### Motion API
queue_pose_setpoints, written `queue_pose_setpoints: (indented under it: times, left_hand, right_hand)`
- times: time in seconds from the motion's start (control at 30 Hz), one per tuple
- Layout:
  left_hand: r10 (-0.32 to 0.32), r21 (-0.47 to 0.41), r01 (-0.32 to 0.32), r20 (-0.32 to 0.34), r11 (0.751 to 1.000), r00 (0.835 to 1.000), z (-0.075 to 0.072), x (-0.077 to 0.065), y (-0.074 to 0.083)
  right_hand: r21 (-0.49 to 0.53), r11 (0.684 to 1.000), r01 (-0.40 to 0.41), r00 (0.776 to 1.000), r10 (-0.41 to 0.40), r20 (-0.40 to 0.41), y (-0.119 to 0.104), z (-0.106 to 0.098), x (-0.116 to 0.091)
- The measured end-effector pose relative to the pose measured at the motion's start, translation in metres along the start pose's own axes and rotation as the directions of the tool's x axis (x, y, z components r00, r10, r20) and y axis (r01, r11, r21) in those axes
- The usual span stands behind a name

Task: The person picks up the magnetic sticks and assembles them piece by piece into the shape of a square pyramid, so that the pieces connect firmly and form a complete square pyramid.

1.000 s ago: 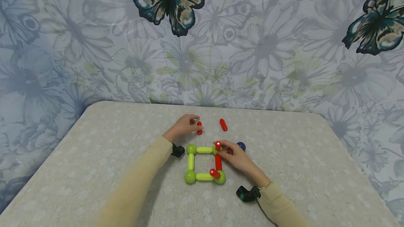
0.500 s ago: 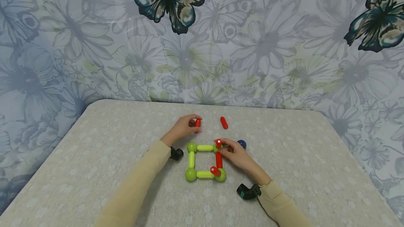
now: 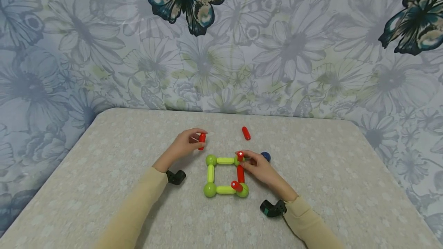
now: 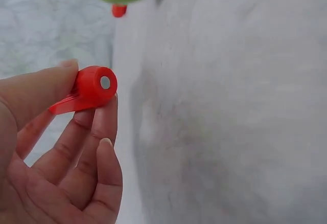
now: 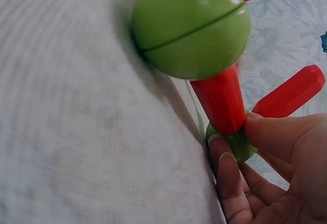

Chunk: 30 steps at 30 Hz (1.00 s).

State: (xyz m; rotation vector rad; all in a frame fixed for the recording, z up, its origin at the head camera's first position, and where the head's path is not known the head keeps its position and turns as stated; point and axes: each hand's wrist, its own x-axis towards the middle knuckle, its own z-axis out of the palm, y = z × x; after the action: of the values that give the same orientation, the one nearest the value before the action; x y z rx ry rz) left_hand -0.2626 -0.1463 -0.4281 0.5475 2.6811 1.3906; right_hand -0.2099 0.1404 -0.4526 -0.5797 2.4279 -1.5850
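A square frame of magnetic pieces lies on the table, with green balls at its corners. Yellow-green rods form three sides, and a red rod (image 3: pixel 240 174) forms the right one. Left of the frame, my left hand (image 3: pixel 181 145) pinches a loose red magnetic rod (image 4: pixel 97 88) between thumb and fingers; its silver magnet end shows. My right hand (image 3: pixel 259 168) holds the far right green ball (image 5: pixel 239 146), thumb on one side and fingers on the other. From that ball rises a red rod (image 5: pixel 291 93). Another red rod (image 3: pixel 236 186) leans up from the near right green ball (image 5: pixel 191 27).
Beyond the frame lies one more red rod (image 3: pixel 246 133). A dark blue ball (image 3: pixel 265 156) sits just behind my right hand. The patterned cloth covers the table (image 3: pixel 121 145), whose far edge meets a butterfly-print wall hanging (image 3: pixel 221 49).
My left hand has closed its fingers on the red rod, picked it up and carried it left. The right hand stays at the far right ball.
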Motion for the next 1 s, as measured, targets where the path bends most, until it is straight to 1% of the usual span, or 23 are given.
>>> queue_pose_setpoints:
  times: [0.13,0.2,0.23,0.27,0.33,0.4,0.5,0.57,0.7,0.77,0.87,1.0]
  left_hand:
    - [0.04,-0.049,-0.04,0.014,0.998,0.999,-0.004,-0.019,0.004]
    - [0.062,-0.091,-0.059,0.032,0.994,0.998,-0.004,-0.029,0.009]
    - [0.074,-0.116,-0.068,0.043,0.991,0.996,-0.003,-0.034,0.011]
    - [0.077,-0.145,-0.068,0.056,0.987,0.995,-0.001,-0.039,0.014]
    - [0.082,-0.221,-0.061,0.087,0.973,0.993,0.003,-0.05,0.018]
    - [0.088,-0.311,-0.046,0.122,0.949,0.989,0.008,-0.059,0.022]
    - [0.092,-0.402,-0.022,0.155,0.915,0.984,0.016,-0.07,0.026]
    - [0.107,-0.44,-0.024,0.165,0.898,0.98,0.021,-0.075,0.028]
    - [0.125,-0.48,-0.024,0.179,0.877,0.976,0.03,-0.082,0.029]
    - [0.135,-0.49,-0.025,0.189,0.871,0.973,0.033,-0.084,0.028]
    - [0.143,-0.494,-0.027,0.198,0.869,0.97,0.037,-0.086,0.027]
    - [0.124,-0.493,-0.018,0.183,0.87,0.975,0.039,-0.087,0.026]
  right_hand:
    - [-0.004,1.0,-0.003,1.0,0.003,-0.002,-0.002,-0.001,0.003]
    - [-0.007,1.0,0.001,1.0,-0.001,-0.004,-0.002,-0.001,0.004]
    - [-0.008,1.0,0.003,1.0,-0.003,-0.006,0.002,-0.001,0.005]
    - [-0.009,1.0,0.005,1.0,-0.005,-0.007,0.002,-0.002,0.005]
    - [-0.008,1.0,0.005,1.0,-0.005,-0.007,0.002,-0.002,0.006]
    - [-0.009,1.0,-0.003,1.0,0.003,-0.01,0.002,-0.003,0.006]
    - [-0.012,1.0,-0.007,1.0,0.007,-0.012,0.001,-0.003,0.007]
    - [-0.017,1.0,-0.015,1.0,0.015,-0.015,0.0,-0.003,0.007]
    - [-0.033,0.999,-0.019,1.0,0.018,-0.017,-0.006,-0.003,0.004]
    - [-0.038,0.999,-0.019,1.0,0.019,-0.014,-0.014,-0.003,0.0]
    - [-0.035,0.999,-0.016,1.0,0.016,-0.004,-0.026,-0.003,-0.006]
    - [-0.037,0.999,-0.019,1.0,0.019,0.0,-0.033,-0.002,-0.01]
